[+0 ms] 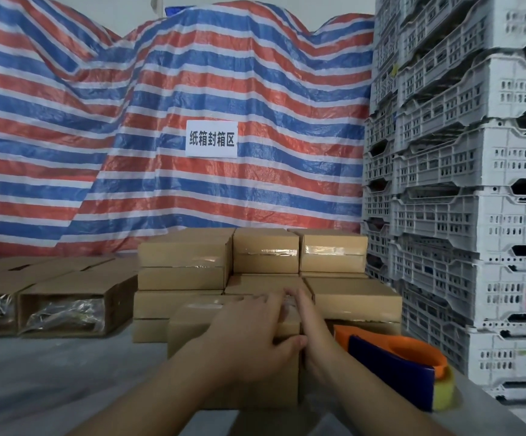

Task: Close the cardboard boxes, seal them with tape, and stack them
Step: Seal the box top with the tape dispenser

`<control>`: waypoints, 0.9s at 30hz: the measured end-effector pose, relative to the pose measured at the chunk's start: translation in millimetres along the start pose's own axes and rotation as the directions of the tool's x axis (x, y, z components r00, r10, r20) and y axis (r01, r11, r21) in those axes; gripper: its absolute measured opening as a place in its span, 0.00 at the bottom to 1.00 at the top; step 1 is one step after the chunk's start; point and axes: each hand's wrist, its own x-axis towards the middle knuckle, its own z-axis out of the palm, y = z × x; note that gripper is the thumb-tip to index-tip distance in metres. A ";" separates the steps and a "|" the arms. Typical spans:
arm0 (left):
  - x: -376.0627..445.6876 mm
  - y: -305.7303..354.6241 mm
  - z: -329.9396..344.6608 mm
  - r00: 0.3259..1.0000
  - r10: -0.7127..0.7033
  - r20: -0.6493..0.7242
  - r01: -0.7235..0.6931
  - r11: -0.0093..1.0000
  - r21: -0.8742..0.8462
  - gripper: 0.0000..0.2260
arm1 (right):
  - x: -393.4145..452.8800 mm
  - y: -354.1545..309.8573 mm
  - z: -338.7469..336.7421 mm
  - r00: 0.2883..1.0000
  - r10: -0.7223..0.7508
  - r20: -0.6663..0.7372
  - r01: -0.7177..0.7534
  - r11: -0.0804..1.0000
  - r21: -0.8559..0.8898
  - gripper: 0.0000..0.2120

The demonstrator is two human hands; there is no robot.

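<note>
A red, white and blue striped tarp (192,89) was hung across the far side, with a white paper sign (211,139) fixed at its middle. White plastic crates (463,184) were stacked high on the right. Sealed cardboard boxes (265,253) were stacked at centre, far of the hands. Unsealed boxes (63,306), open-ended with plastic showing inside, were laid on the left. The near box (233,350) was set on the grey desk (51,372), touching the stack behind it. The left hand (255,332) was laid over its top, fingers spread, thumb pressed on the near face. The right hand (305,319) was held edge-on just beside it, fingers straight and pressed together on the top. An orange-and-blue tape dispenser (393,363) was rested near right.
</note>
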 end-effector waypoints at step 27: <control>-100.4 -58.4 2.4 0.866 -0.456 0.207 0.372 0.308 -0.876 0.25 | -36.0 38.3 -15.4 0.964 -0.142 0.225 0.233 0.859 -0.457 0.49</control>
